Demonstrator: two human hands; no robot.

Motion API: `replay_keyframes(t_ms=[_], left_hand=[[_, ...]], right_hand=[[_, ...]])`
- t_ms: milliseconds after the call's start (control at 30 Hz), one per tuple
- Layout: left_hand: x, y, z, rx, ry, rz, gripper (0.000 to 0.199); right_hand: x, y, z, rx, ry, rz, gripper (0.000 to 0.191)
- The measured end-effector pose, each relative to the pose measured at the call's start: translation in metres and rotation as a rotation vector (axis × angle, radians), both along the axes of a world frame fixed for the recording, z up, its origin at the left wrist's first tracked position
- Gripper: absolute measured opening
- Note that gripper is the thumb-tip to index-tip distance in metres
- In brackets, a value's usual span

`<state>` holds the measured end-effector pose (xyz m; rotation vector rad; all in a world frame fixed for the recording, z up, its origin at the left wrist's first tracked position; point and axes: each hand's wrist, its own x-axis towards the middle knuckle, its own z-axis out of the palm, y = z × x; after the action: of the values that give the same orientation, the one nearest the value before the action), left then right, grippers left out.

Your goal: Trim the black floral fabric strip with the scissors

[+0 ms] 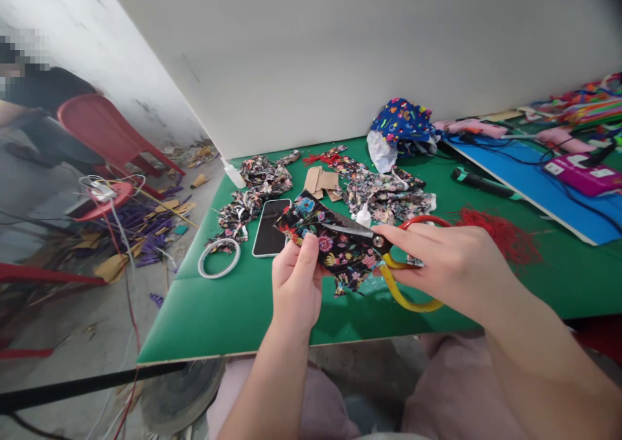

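Observation:
My left hand (297,278) pinches a piece of black floral fabric (340,245) above the green table (194,317). In my right hand (449,262) are scissors (411,301) with one red and one yellow handle, their blades lying along the upper part of the fabric. Just behind my left hand a phone (268,226) lies flat. More floral fabric (376,190) is heaped behind the scissors, with a small white bottle (363,216) in front of it. Another floral bundle (265,177) lies at the left, near a roll of tape (218,258).
Brown card pieces (321,181) lie mid-table. At the back are a blue patterned cloth (401,126) and pink glue guns (476,127). Red scraps (500,236), a cutter (486,184) and a blue board (549,197) are on the right. A person (43,103) sits at the far left.

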<state>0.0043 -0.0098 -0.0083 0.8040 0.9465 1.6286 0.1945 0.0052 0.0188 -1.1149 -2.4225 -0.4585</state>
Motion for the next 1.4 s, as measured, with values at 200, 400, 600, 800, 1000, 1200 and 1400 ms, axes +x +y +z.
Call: replay_keyframes(t_ms=[200, 400, 600, 800, 1000, 1200, 1400], left_hand=[[0.001, 0.000, 0.002, 0.027, -0.040, -0.006, 0.018], [0.001, 0.001, 0.002, 0.029, -0.065, 0.021, 0.016], [0.001, 0.001, 0.002, 0.009, -0.063, 0.049, 0.019], [0.001, 0.002, 0.002, 0.001, -0.068, 0.041, 0.020], [-0.003, 0.001, 0.004, 0.003, -0.041, 0.020, 0.024], [-0.004, 0.002, 0.004, 0.008, -0.034, 0.088, 0.022], [-0.005, 0.001, 0.002, 0.057, -0.010, 0.099, 0.020]], right_hand=[[-0.002, 0.000, 0.000, 0.015, 0.002, -0.006, 0.030], [0.000, -0.002, -0.001, 0.057, 0.001, -0.011, 0.029], [-0.002, -0.001, -0.002, 0.081, -0.008, -0.011, 0.030], [-0.001, -0.001, -0.004, 0.059, 0.031, -0.001, 0.026], [0.000, 0.004, -0.001, -0.075, 0.341, -0.025, 0.030], [-0.002, 0.009, 0.003, -0.168, 0.430, -0.066, 0.033], [0.002, 0.011, 0.004, -0.194, 0.343, 0.039, 0.058]])
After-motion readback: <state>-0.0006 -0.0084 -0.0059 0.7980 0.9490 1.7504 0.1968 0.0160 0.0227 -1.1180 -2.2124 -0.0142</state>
